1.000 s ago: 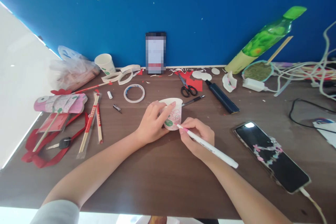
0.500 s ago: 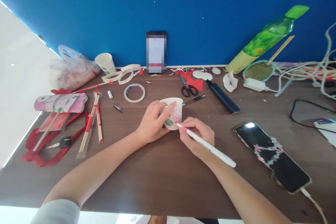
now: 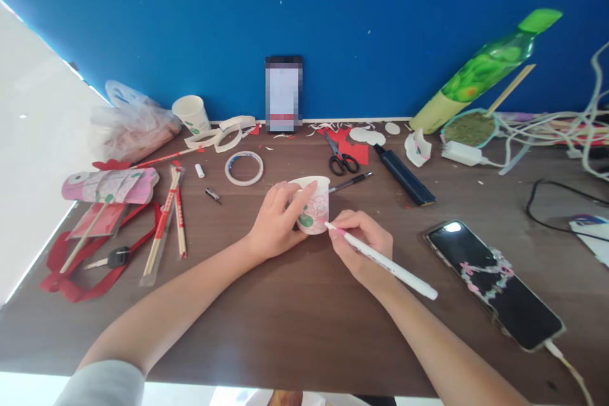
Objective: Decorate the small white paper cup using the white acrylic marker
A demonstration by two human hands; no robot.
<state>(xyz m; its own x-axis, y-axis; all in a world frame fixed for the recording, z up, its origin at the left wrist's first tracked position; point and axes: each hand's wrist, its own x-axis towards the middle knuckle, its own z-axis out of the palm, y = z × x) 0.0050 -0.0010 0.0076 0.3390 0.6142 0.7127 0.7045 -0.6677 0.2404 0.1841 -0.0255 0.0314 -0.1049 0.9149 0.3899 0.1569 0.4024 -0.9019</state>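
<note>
My left hand [image 3: 280, 219] is closed around the left side of a white paper cup [image 3: 320, 209], its fingers over the rim. Pink scale-like lines and a green printed mark cover the cup's near side. In my right hand [image 3: 364, 244] is a white marker [image 3: 394, 271] with a pink band near its tip, pinched like a pen. The marker's tip is at the lower right of the cup's wall; whether it touches I cannot tell. Just behind the cup lies a black pen [image 3: 352, 182], partly hidden by it.
Scissors [image 3: 343, 162] lie on red paper behind the cup, with a tape roll [image 3: 244, 168] to their left. A dark blue, long case [image 3: 406, 176] and a phone [image 3: 495, 285] lie right. Wrapped chopsticks [image 3: 162, 222] and a pink paper fish [image 3: 109, 185] are left. Another phone [image 3: 283, 95] leans on the blue wall.
My right hand and the marker have shifted slightly right, the tip moving toward the cup's right edge. The cup has moved a touch left in my left hand.
</note>
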